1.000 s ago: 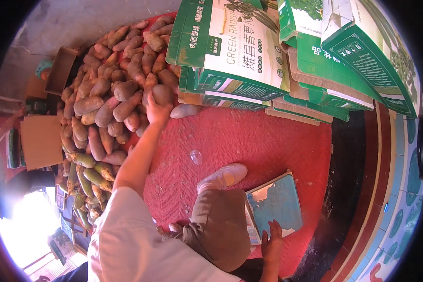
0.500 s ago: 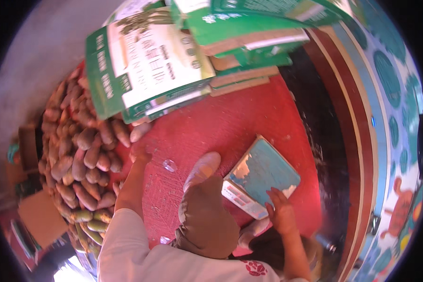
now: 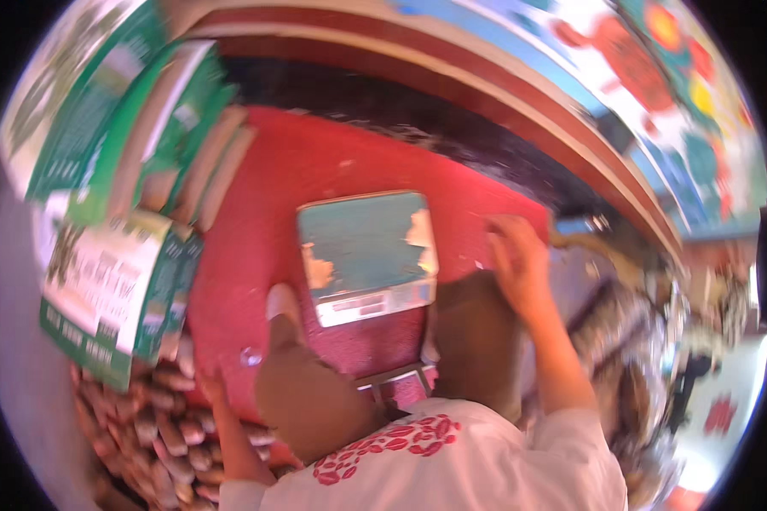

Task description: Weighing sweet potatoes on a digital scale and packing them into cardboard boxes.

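Note:
A weighing scale with a worn blue-green platform and a white display panel stands on the red mat, in front of my legs. To its right, my right hand hangs apart from it, fingers loosely bent and nothing in them. My left hand is low at the left, beside a heap of reddish-brown sweet potatoes. Blur smears its fingers, so whether it holds anything is unclear.
Green and white cardboard boxes stand at the left by the heap. A small clear plastic piece lies on the mat. Plastic-wrapped bundles lie at the right. A dark step with a maroon band runs along the far side.
My view has swung to the right, bringing the scale to the middle. My right hand has come off the scale's edge. My left hand is still near the sweet potatoes.

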`<action>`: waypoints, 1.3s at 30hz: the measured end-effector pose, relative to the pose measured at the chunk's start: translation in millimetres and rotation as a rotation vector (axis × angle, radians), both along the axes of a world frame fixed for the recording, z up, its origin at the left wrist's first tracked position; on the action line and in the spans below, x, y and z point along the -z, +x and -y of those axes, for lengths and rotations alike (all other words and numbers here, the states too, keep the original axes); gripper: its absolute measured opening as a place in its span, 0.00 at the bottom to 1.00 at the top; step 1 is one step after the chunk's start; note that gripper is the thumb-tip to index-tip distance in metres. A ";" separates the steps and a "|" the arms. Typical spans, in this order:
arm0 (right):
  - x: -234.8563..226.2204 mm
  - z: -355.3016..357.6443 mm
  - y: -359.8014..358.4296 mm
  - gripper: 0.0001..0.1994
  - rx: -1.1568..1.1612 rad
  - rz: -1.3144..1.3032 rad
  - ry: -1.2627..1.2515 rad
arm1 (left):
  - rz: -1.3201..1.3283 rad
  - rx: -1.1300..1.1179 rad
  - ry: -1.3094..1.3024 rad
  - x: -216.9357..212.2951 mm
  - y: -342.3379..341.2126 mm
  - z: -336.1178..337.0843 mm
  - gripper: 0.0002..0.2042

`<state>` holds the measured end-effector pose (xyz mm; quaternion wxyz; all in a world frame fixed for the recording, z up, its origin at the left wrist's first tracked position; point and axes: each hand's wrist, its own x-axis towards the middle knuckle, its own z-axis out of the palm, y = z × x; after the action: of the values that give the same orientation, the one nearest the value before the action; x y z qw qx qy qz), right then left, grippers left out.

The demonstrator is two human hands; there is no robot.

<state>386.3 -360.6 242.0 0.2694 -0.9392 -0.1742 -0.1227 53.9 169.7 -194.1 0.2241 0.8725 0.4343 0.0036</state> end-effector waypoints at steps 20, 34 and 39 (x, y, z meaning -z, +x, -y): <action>18.0 79.4 -82.3 0.08 0.178 0.126 0.156 | -0.102 0.212 -0.368 -39.2 -34.3 37.3 0.25; 61.4 171.8 -107.2 0.06 0.547 0.005 0.163 | -0.121 -0.031 -0.204 -60.1 -82.3 77.7 0.18; 66.9 193.7 -85.4 0.09 0.457 -0.043 0.241 | -0.242 0.079 -0.109 -78.8 -110.5 107.5 0.15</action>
<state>300.9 -554.3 175.1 0.3484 -0.9176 0.0643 -0.1802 -56.6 62.2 -115.4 0.2171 0.8694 0.4231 -0.1341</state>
